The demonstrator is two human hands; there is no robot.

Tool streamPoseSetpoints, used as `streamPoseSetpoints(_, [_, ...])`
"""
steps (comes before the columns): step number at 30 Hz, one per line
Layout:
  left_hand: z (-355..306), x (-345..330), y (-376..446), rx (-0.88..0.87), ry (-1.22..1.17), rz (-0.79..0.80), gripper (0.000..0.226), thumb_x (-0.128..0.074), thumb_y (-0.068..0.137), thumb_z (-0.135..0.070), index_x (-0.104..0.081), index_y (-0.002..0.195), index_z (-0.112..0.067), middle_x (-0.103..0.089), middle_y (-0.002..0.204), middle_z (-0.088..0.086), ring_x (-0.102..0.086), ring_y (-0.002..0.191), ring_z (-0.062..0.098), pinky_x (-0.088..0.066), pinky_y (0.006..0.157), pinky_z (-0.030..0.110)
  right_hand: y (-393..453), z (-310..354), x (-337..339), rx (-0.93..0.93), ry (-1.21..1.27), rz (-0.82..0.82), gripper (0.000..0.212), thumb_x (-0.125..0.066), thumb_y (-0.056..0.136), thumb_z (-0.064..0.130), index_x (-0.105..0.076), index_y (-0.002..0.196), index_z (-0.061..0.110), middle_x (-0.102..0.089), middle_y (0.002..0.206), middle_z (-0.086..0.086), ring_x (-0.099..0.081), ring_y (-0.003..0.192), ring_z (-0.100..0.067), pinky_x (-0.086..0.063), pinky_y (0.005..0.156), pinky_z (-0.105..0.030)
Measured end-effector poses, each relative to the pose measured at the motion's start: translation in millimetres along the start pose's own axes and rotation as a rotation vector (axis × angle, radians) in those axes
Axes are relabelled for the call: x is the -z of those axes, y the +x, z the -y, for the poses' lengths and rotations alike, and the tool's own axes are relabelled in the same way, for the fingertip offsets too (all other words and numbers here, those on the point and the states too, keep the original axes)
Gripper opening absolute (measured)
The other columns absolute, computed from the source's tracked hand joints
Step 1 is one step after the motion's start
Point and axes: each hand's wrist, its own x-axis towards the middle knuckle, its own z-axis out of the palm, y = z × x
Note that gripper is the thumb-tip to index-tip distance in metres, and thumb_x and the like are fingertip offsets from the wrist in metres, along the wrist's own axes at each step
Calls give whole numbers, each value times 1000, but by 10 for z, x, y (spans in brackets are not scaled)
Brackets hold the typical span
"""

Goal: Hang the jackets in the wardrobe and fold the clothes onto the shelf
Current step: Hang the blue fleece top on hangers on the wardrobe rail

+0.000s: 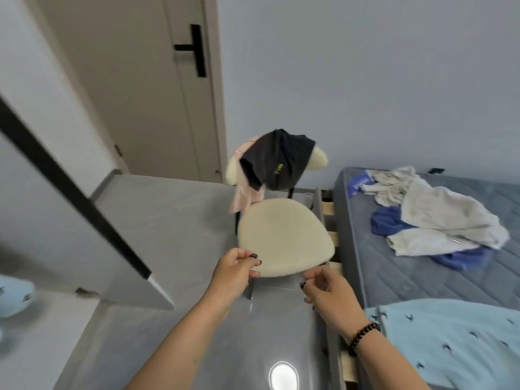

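Note:
A black garment point(277, 160) and a pink one point(244, 192) hang over the backrest of a cream chair point(284, 237) ahead of me. On the bed to the right lie crumpled pale grey clothes point(439, 215) over a blue garment point(388, 222). My left hand point(236, 267) hovers at the seat's front edge with fingers loosely curled and nothing in it. Near the seat's right front corner is my right hand point(329, 294), with a bead bracelet on its wrist; it is also loosely curled and holds nothing.
A wardrobe door point(70, 198) with a black edge strip stands open at the left. A beige room door point(146, 88) with a black handle is behind it. The grey-blue mattress point(422, 280) fills the right side. The floor is glossy grey tile point(174, 220).

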Motion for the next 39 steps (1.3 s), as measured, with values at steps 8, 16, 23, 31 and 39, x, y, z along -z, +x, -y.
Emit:
streamPoseSetpoints(8, [-260,-1030,155,-35,141,178,7,-52,93,-12,-58,91,-15,-68,96,0,-62,71,11,-40,60,23,39,-365,855,-76,113,-162,11,-58,88,6,-60,93,16,-64,77,-2,-59,64,-11,-49,59,-17])
streamPoseSetpoints(16, [-355,-1619,508,-23,269,341,9,-52,93,-12,-60,94,-16,-70,96,0,-63,77,11,-43,64,23,254,-617,1134,-205,126,-285,12,-57,86,11,-60,92,22,-64,83,2,-64,76,-16,-52,67,-26])
streamPoseSetpoints(23, [-496,-2168,1060,-4,376,524,9,-53,92,-10,-60,96,-14,-69,95,2,-62,73,9,-43,63,21,665,-749,1405,-310,184,-410,11,-55,89,12,-59,92,21,-63,81,1,-64,72,-22,-51,57,-21])
streamPoseSetpoints(31, [-318,-2865,1325,62,517,713,9,-53,93,-7,-59,96,-12,-67,89,3,-59,69,8,-42,59,17,880,-1279,1555,-504,316,-557,7,-56,88,12,-58,92,17,-60,84,1,-66,77,-20,-46,59,-22])
streamPoseSetpoints(39, [421,-3715,1459,183,672,763,8,-53,91,-8,-56,91,-16,-69,92,2,-59,66,10,-40,54,18,857,-2215,1887,-729,416,-585,6,-58,88,10,-59,94,11,-60,84,-5,-66,75,-23,-52,66,-31])
